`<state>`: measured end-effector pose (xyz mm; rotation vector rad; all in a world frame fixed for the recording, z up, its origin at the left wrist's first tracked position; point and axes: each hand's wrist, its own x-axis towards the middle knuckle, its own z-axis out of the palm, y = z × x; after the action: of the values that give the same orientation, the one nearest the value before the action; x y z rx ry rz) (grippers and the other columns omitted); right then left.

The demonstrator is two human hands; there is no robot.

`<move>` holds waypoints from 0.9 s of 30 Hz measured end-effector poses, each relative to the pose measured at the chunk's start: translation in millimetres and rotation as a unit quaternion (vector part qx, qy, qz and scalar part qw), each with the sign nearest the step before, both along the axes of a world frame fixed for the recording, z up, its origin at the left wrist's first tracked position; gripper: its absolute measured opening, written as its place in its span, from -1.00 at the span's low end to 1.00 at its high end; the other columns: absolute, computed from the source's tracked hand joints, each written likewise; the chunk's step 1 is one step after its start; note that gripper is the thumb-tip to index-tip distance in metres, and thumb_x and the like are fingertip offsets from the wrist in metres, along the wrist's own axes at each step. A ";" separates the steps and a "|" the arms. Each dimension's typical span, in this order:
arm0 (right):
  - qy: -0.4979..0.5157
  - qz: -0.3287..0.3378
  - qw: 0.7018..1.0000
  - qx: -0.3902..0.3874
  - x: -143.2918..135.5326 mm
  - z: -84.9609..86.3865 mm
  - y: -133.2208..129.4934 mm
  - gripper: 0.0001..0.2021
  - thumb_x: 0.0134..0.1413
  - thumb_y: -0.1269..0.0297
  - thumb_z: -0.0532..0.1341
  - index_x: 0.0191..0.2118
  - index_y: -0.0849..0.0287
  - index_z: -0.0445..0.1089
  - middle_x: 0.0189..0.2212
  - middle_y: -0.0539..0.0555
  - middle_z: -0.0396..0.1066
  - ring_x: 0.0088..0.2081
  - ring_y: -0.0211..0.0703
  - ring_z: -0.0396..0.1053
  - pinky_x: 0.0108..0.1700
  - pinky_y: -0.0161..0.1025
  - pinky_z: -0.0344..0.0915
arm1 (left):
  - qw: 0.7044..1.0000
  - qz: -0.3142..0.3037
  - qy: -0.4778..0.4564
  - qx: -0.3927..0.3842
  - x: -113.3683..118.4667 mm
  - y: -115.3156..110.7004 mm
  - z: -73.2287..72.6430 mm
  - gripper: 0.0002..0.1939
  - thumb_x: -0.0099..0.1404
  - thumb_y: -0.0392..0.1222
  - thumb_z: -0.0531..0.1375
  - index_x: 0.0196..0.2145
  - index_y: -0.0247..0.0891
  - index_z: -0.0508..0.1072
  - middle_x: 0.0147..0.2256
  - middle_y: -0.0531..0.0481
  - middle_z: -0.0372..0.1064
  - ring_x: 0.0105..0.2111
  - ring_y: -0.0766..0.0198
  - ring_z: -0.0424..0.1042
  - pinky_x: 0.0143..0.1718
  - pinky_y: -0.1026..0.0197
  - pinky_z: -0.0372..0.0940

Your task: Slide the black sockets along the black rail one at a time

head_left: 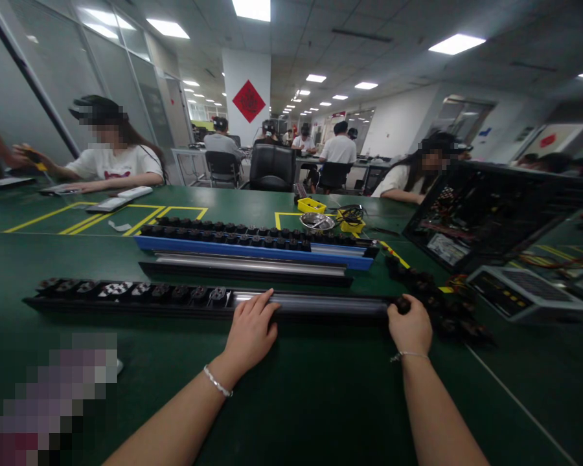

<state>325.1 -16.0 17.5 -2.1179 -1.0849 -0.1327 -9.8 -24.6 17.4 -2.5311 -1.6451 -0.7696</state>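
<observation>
Black round modules fill the left stretch of the long black channel — laid across the tabletop, back from its near edge — while the stretch between the hands lies bare, so the row looks roughly half done. The left hand rests flat on the channel, and the right hand, well apart, pinches a dark module at its right end (seated or not, I can't tell — fingers hide it).
</observation>
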 end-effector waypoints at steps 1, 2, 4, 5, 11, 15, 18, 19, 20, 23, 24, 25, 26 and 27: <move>0.002 -0.001 1.000 0.002 0.1 0.7 -0.5 -0.52 -0.06 0.19 0.08 -0.01 0.32 0.31 -0.10 0.28 0.34 -0.09 0.07 0.27 -0.02 -0.05 0.19 | 1.000 0.000 0.000 0.002 0.0 -0.1 0.1 -0.63 0.17 -0.25 0.09 -0.04 -0.09 0.37 0.17 -0.01 0.17 0.12 0.06 0.19 0.09 -0.07 0.10; 0.005 -0.002 1.000 0.003 0.0 1.4 -1.0 -0.53 -0.06 0.19 0.08 -0.01 0.32 0.31 -0.10 0.28 0.34 -0.09 0.07 0.27 -0.03 -0.05 0.19 | 1.000 -0.001 -0.001 0.003 0.0 -0.2 0.2 -0.62 0.16 -0.25 0.09 -0.04 -0.09 0.37 0.17 -0.01 0.17 0.12 0.06 0.19 0.09 -0.07 0.11; 0.011 -0.009 1.000 -0.002 -0.2 2.7 -1.7 -0.52 -0.07 0.19 0.08 -0.01 0.31 0.32 -0.10 0.28 0.34 -0.09 0.07 0.27 -0.03 -0.05 0.19 | 1.000 -0.002 -0.001 0.001 -0.1 -0.4 0.7 -0.62 0.16 -0.25 0.10 -0.04 -0.09 0.37 0.17 -0.02 0.17 0.12 0.06 0.20 0.09 -0.07 0.12; 0.013 -0.012 1.000 -0.005 -0.3 3.2 -2.0 -0.52 -0.07 0.19 0.08 -0.01 0.31 0.32 -0.10 0.28 0.35 -0.09 0.07 0.28 -0.04 -0.05 0.20 | 1.000 -0.002 -0.001 -0.001 -0.2 -0.4 0.9 -0.62 0.16 -0.25 0.10 -0.04 -0.09 0.37 0.17 -0.02 0.17 0.12 0.06 0.19 0.09 -0.07 0.12; 0.022 -0.032 0.999 0.000 2.2 3.1 -1.7 -0.54 -0.08 0.17 0.10 -0.03 0.25 0.34 -0.14 0.23 0.37 -0.15 0.04 0.30 -0.07 -0.06 0.22 | 1.000 -0.002 -0.003 -0.001 -0.1 0.5 0.4 -0.62 0.15 -0.25 0.10 -0.04 -0.09 0.38 0.17 -0.02 0.18 0.12 0.05 0.19 0.09 -0.08 0.11; 0.043 -0.046 0.998 -0.008 2.8 4.7 -2.3 -0.53 -0.08 0.17 0.11 -0.02 0.24 0.33 -0.16 0.23 0.38 -0.19 0.05 0.33 -0.10 -0.04 0.24 | 1.000 -0.001 -0.004 0.002 0.0 0.9 -0.2 -0.63 0.16 -0.25 0.10 -0.05 -0.09 0.38 0.17 -0.02 0.18 0.12 0.05 0.19 0.09 -0.08 0.11; 0.051 -0.051 0.997 -0.023 1.9 6.5 -2.9 -0.52 -0.08 0.17 0.11 0.01 0.24 0.32 -0.14 0.24 0.39 -0.18 0.07 0.33 -0.10 -0.03 0.24 | 1.000 0.000 -0.003 0.002 0.1 0.6 0.2 -0.63 0.16 -0.25 0.10 -0.05 -0.09 0.38 0.17 -0.01 0.18 0.12 0.06 0.20 0.09 -0.07 0.11; 0.052 -0.052 0.997 -0.024 1.8 6.7 -3.0 -0.51 -0.08 0.16 0.11 0.01 0.24 0.31 -0.14 0.24 0.39 -0.18 0.07 0.33 -0.10 -0.03 0.24 | 1.000 0.000 -0.002 0.003 0.1 0.5 0.4 -0.63 0.16 -0.25 0.10 -0.05 -0.09 0.38 0.17 -0.01 0.18 0.11 0.06 0.20 0.08 -0.07 0.12; 0.052 -0.052 0.997 -0.022 1.9 6.7 -3.0 -0.51 -0.08 0.16 0.11 0.01 0.24 0.32 -0.14 0.24 0.39 -0.18 0.07 0.33 -0.09 -0.03 0.24 | 1.000 0.000 -0.002 0.003 0.1 0.3 0.6 -0.63 0.15 -0.25 0.10 -0.05 -0.09 0.38 0.17 -0.01 0.18 0.11 0.06 0.20 0.08 -0.07 0.12; 0.047 -0.057 0.997 -0.004 3.4 5.4 -2.8 -0.52 -0.09 0.16 0.12 -0.01 0.23 0.33 -0.16 0.23 0.39 -0.19 0.05 0.33 -0.09 -0.04 0.23 | 1.000 0.000 -0.004 0.004 0.3 -0.2 1.4 -0.63 0.14 -0.26 0.11 -0.07 -0.09 0.39 0.16 -0.01 0.19 0.10 0.06 0.21 0.07 -0.07 0.13; 0.047 -0.059 0.997 0.000 4.2 4.9 -2.7 -0.53 -0.09 0.16 0.12 -0.02 0.23 0.33 -0.17 0.23 0.39 -0.20 0.05 0.34 -0.10 -0.04 0.23 | 1.000 -0.001 -0.005 0.004 0.4 -0.3 1.7 -0.63 0.14 -0.26 0.11 -0.07 -0.09 0.39 0.16 -0.02 0.19 0.10 0.05 0.21 0.07 -0.07 0.13; 0.047 -0.060 0.997 0.002 5.0 4.4 -2.5 -0.53 -0.09 0.16 0.12 -0.02 0.22 0.34 -0.17 0.22 0.40 -0.20 0.04 0.34 -0.10 -0.04 0.24 | 1.000 -0.001 -0.006 0.002 0.5 -0.4 2.0 -0.64 0.15 -0.26 0.11 -0.07 -0.09 0.39 0.16 -0.02 0.19 0.10 0.05 0.21 0.08 -0.07 0.13; 0.048 -0.060 0.997 0.002 5.6 4.0 -2.5 -0.53 -0.09 0.16 0.12 -0.02 0.22 0.34 -0.18 0.22 0.40 -0.20 0.04 0.34 -0.10 -0.04 0.24 | 1.000 0.000 -0.007 0.000 0.6 -0.5 2.2 -0.64 0.15 -0.26 0.11 -0.07 -0.09 0.39 0.16 -0.02 0.19 0.10 0.05 0.21 0.08 -0.07 0.12; 0.049 -0.060 0.997 0.003 6.2 3.9 -2.4 -0.53 -0.10 0.16 0.12 -0.02 0.22 0.34 -0.18 0.22 0.40 -0.20 0.04 0.34 -0.11 -0.05 0.24 | 1.000 0.000 -0.007 -0.002 0.7 -0.5 2.4 -0.64 0.15 -0.26 0.10 -0.07 -0.09 0.39 0.16 -0.03 0.19 0.10 0.05 0.21 0.08 -0.07 0.12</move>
<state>331.3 -18.4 21.4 -2.1614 -0.8998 -0.0886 -9.2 -25.1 19.8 -2.5351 -1.6519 -0.7865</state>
